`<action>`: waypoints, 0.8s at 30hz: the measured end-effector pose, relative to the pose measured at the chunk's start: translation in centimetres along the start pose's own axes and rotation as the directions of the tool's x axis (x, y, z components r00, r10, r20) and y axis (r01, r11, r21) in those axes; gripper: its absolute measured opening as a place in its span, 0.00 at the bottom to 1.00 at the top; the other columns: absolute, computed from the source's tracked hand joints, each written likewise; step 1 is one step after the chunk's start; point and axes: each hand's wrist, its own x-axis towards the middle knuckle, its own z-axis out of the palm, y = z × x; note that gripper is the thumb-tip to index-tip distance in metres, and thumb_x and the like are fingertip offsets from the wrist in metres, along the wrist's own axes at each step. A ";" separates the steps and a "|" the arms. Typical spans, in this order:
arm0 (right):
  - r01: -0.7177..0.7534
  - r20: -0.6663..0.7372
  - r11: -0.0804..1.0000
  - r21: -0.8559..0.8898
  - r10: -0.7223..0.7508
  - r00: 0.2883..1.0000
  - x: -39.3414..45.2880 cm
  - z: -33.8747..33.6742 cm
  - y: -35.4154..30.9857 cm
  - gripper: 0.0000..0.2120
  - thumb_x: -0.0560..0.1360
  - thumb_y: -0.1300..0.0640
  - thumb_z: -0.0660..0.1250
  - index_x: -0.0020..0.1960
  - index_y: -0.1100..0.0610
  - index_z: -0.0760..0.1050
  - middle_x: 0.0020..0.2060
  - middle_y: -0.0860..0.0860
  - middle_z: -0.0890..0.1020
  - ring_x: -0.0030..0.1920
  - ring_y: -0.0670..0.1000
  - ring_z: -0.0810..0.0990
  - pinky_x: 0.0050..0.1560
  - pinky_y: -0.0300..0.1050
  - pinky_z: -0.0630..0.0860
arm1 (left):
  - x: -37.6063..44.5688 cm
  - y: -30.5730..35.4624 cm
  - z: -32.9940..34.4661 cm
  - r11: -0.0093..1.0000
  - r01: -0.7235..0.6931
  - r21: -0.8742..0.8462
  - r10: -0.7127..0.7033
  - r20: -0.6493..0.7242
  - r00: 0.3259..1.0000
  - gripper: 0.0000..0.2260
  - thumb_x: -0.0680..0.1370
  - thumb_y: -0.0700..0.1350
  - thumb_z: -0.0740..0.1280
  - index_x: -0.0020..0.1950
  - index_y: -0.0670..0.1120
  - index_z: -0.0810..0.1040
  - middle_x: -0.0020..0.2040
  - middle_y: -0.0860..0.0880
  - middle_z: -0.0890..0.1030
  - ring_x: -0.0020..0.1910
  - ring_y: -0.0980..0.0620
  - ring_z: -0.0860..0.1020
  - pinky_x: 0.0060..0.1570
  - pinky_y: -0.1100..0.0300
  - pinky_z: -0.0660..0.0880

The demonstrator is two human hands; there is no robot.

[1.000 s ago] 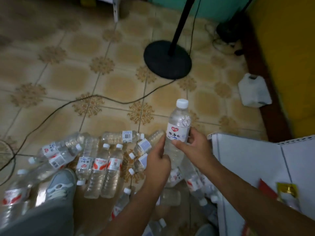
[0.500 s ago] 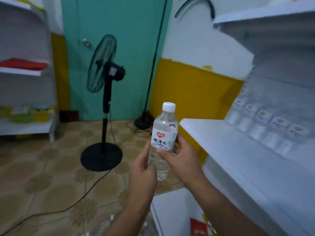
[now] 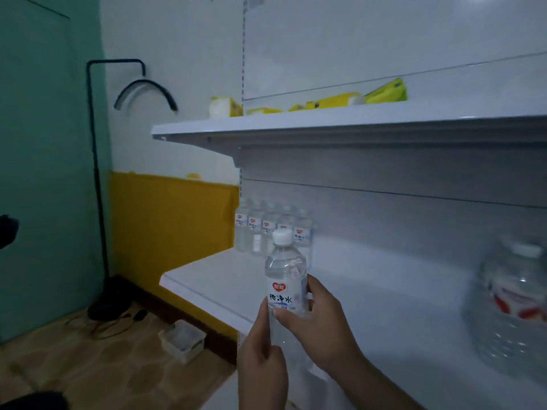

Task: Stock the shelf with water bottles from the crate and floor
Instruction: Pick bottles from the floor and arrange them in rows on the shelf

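A clear water bottle [image 3: 286, 279] with a white cap and a red-and-blue label stands upright in both my hands, just in front of the white shelf [image 3: 225, 279]. My right hand [image 3: 321, 327] grips its label area from the right. My left hand [image 3: 262, 353] holds its lower part from the left. At the back left corner of the shelf stands a row of several similar water bottles [image 3: 272, 229]. The crate and the floor bottles are out of view.
A large water jug [image 3: 515, 309] stands on the shelf at right. The upper shelf [image 3: 325, 121] carries yellow packets. A black lamp stand [image 3: 97, 184] rises by the teal wall, and a small white container [image 3: 182, 340] lies on the tiled floor.
My view has swung up and right from the floor pile to the shelf. Both hands have carried the bottle up to the shelf's front edge.
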 end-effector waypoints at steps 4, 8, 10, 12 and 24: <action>-0.021 -0.103 1.000 -0.012 0.019 0.994 -0.6 -2.7 2.1 0.21 0.65 0.49 0.76 0.56 0.46 0.76 0.49 0.42 0.84 0.49 0.42 0.83 0.50 0.46 0.81 | 0.1 -1.1 2.8 0.999 0.018 0.040 -0.021 0.086 0.996 0.39 0.67 0.21 0.53 0.66 0.57 0.72 0.62 0.56 0.79 0.64 0.59 0.74 0.68 0.56 0.69; -0.030 -0.149 0.999 -0.018 0.027 0.988 0.3 -3.8 3.9 0.20 0.66 0.54 0.76 0.56 0.49 0.76 0.48 0.45 0.84 0.49 0.43 0.83 0.50 0.44 0.80 | 1.1 -1.5 4.3 0.996 0.015 0.086 -0.028 0.153 0.988 0.35 0.67 0.26 0.55 0.65 0.58 0.72 0.56 0.64 0.81 0.60 0.66 0.75 0.61 0.69 0.70; -0.037 -0.173 0.999 -0.008 0.035 0.984 1.3 -4.3 4.8 0.19 0.68 0.58 0.77 0.55 0.50 0.75 0.48 0.45 0.84 0.48 0.42 0.83 0.50 0.42 0.80 | 2.5 -2.1 4.6 0.988 0.013 0.157 -0.045 0.202 0.978 0.34 0.67 0.30 0.57 0.67 0.60 0.70 0.61 0.62 0.78 0.60 0.68 0.74 0.58 0.75 0.69; -0.045 -0.196 0.999 -0.011 0.042 0.980 2.8 -4.7 5.8 0.20 0.68 0.58 0.77 0.56 0.49 0.74 0.49 0.45 0.83 0.49 0.41 0.82 0.51 0.41 0.79 | 4.3 -2.2 4.9 0.971 0.021 0.237 -0.083 0.256 0.963 0.31 0.73 0.30 0.58 0.71 0.58 0.66 0.65 0.61 0.73 0.55 0.75 0.71 0.50 0.83 0.65; -0.072 -0.294 0.991 -0.115 0.035 0.955 15.5 -4.3 15.6 0.23 0.70 0.56 0.77 0.61 0.56 0.73 0.55 0.50 0.79 0.54 0.47 0.79 0.53 0.37 0.75 | 11.2 -8.3 6.8 0.619 -0.315 0.719 -0.175 0.518 0.838 0.25 0.80 0.49 0.57 0.77 0.50 0.55 0.75 0.51 0.63 0.72 0.54 0.64 0.67 0.67 0.58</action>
